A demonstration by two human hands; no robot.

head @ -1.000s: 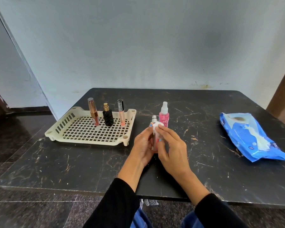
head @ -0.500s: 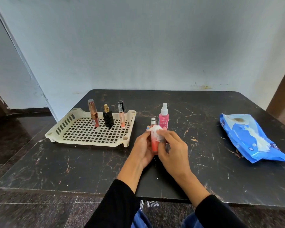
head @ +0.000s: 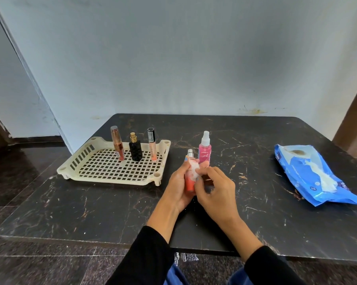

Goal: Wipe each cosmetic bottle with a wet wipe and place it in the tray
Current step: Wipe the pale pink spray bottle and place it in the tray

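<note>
- Left hand [head: 178, 185] grips an orange bottle [head: 190, 182] upright above the table [head: 91, 212], fingers curled round its lower body; silver cap shows at the top.
- Right hand [head: 215, 192] pinches a white wipe [head: 194, 170] against the bottle's upper side, fingers bent together; fingertips slightly blurred.
- Any label on the orange bottle is hidden by wipe and fingers.
- Pink spray bottle [head: 204, 154] stands on the table just beyond the hands, white nozzle; its lettering is too small to read.
- Cream tray [head: 74, 165], far left, holds three items upright along its far side: a copper tube [head: 116, 144], a black bottle [head: 135, 150] with a gold cap, and a peach tube [head: 152, 147] with a black barcoded cap. Vertical print on the tubes is not legible.
- Blue wipe pack [head: 309, 175] lies at right, a wipe poking out; its white writing is unreadable.
- Black sleeves run off the near edge.
</note>
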